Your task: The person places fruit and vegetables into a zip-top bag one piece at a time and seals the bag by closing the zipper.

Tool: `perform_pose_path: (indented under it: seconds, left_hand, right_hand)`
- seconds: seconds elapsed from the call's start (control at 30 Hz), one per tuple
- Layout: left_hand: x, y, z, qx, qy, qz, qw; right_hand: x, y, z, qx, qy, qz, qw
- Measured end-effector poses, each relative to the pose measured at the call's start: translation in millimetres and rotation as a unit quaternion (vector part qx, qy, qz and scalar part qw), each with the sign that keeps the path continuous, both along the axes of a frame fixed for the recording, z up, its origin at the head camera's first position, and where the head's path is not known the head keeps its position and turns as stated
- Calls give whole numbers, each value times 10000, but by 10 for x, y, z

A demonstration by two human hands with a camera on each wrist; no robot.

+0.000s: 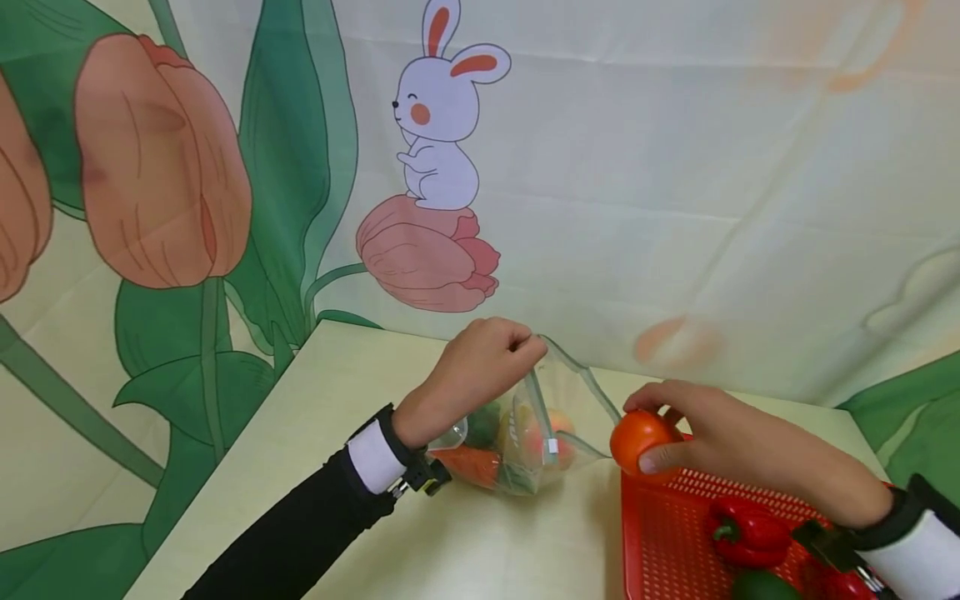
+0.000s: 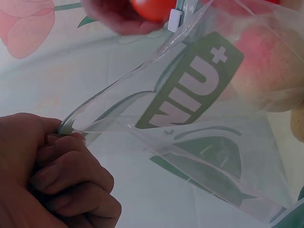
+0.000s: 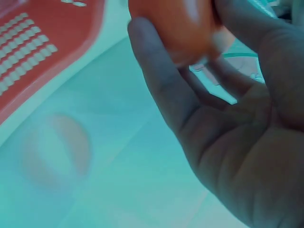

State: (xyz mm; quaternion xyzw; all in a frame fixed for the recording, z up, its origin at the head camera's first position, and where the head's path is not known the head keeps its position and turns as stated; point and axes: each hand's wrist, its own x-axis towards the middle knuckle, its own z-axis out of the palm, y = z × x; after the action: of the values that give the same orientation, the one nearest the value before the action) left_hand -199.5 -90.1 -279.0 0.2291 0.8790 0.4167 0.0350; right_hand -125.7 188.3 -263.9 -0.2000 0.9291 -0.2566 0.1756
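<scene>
A clear zip bag (image 1: 517, 467) with a grey-green edge and a white slider stands on the table, its mouth spread apart; inside are a carrot-orange item, something green and a pinkish round fruit (image 2: 268, 66). The left hand (image 1: 480, 375) pinches the bag's top edge, its other fingers curled, as the left wrist view shows (image 2: 71, 175). An orange-red tomato (image 1: 641, 443) is gripped between the thumb and fingers of the right hand (image 1: 712, 433), just right of the bag's mouth and above a basket's corner. In the right wrist view the tomato (image 3: 178, 28) sits at the fingertips.
The red perforated basket (image 1: 633, 542) stands at the right front of the pale table (image 1: 300, 483). It holds a red bell pepper (image 1: 748, 532), a dark green item (image 1: 763, 586) and more red produce. Behind hangs a printed cloth (image 1: 637, 208) with tulips and a rabbit.
</scene>
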Motion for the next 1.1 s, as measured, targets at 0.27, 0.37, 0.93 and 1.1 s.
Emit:
perform_pose_path:
  seconds: [0.27, 0.37, 0.93, 1.1]
  left_hand:
    - [1, 13, 35, -90, 70, -4, 9999]
    - [-5, 24, 39, -138, 129, -20, 9998]
    - [-4, 4, 42, -261, 199, 49, 9994]
    - [-13, -17, 23, -219, 96, 87, 9997]
  right_hand:
    - [-183, -340, -80, -289, 489, -132, 9983]
    - [-249, -437, -147, -358, 562, 11, 9978]
    - [-509, -842, -356, -1079, 109, -21, 9941]
    - [-522, -863, -371, -1128, 18, -136, 9935]
